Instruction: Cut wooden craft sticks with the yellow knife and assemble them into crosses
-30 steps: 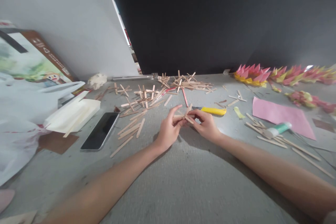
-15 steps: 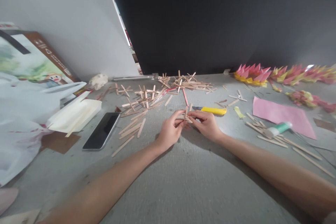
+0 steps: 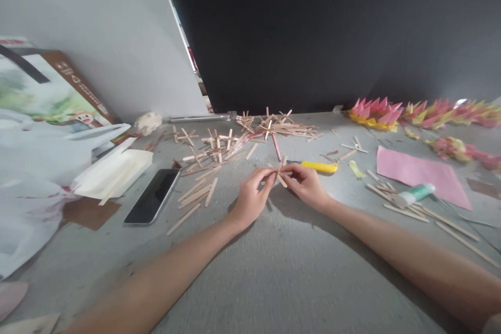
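Observation:
Between my fingertips are small wooden craft sticks (image 3: 281, 179) that cross one another. My left hand (image 3: 252, 193) pinches them from the left, thumb and forefinger pressed together. From the other side my right hand (image 3: 306, 186) closes its thumb and fingers on the same crossed sticks. My fingers cover part of where the sticks meet. Just beyond my right hand lies a yellow utility knife (image 3: 320, 167). A red patterned strip (image 3: 276, 147), thin as a straw, lies behind the sticks.
A heap of craft sticks (image 3: 293, 127) lies at the back, with crossed ones (image 3: 217, 143) beside it. Leftward are a phone (image 3: 152, 197), a white paper box (image 3: 131, 169) and a plastic bag (image 3: 35, 188). Rightward are pink paper (image 3: 418, 175), a glue stick (image 3: 415, 194) and folded-paper pieces (image 3: 373, 114).
The crossed sticks have turned in my fingers, and one stick now points down toward me. My hands stay in nearly the same place.

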Demonstrator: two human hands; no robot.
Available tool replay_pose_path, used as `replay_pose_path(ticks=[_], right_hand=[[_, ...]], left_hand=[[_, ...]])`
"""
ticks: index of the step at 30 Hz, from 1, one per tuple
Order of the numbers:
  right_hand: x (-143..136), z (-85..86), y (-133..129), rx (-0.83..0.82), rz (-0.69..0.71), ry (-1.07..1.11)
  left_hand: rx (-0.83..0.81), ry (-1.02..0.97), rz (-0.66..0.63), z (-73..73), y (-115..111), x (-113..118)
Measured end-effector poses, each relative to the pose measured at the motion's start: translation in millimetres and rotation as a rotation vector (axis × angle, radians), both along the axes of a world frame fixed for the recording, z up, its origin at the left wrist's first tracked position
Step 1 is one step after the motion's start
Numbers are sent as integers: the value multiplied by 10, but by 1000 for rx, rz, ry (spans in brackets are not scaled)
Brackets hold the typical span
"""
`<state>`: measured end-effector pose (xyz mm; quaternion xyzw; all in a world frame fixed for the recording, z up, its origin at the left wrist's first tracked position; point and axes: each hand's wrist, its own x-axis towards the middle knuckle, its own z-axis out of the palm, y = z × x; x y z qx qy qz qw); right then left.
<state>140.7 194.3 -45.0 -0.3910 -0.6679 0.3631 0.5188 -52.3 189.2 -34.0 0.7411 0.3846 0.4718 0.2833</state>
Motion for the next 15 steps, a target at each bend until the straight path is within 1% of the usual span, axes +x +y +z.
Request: replay_pose_path(ticks=[3,6,8,11,13,15], right_hand=[[-1,-2,-12,11,-4,-5],[4,-14,-20,18,-12,-15],[7,-24,-25,35,-27,-43],[6,-28,-36,92,-73,-112],[2,-22,-47,149,-109,-161],[-2,-11,-56,199,-127,-196]], left_hand=[[-77,-71,-37,-11,-10,1],[-131,-75,-72,-22,-20,7],[-116,-58,-31,-17,-26,11],[-57,13,69,-2,-37,16],[-19,77,90,4,-44,18],[-9,101,82,1,-49,20]])
